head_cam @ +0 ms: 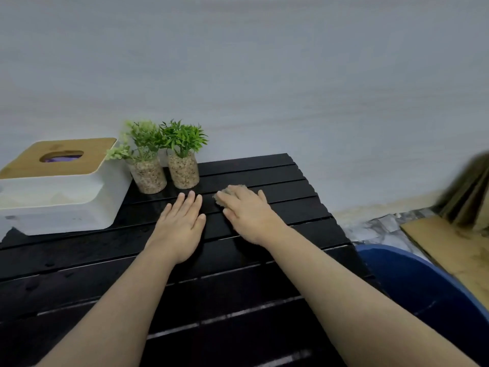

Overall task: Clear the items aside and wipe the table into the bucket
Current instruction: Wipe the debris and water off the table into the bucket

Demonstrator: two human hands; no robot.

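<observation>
A black slatted table (264, 274) fills the lower view. My right hand (247, 214) presses a greyish-brown cloth or sponge (223, 195) flat onto a slat near the far right part of the table; most of it is hidden under my fingers. My left hand (181, 225) lies flat on the table just to its left, fingers straight, holding nothing. Two small green plants in pebble-filled glass jars (150, 176) (183, 170) stand close together just beyond my left hand. A white tissue box with a wooden lid (57, 186) sits at the far left. A blue bucket (428, 287) stands on the floor below the table's right edge.
A pale grey wall rises behind the table. To the right, on a marbled floor, lie flat cardboard sheets (447, 245) and a blurred stack of brown boards (471, 194). The table's wavy right edge runs beside the bucket.
</observation>
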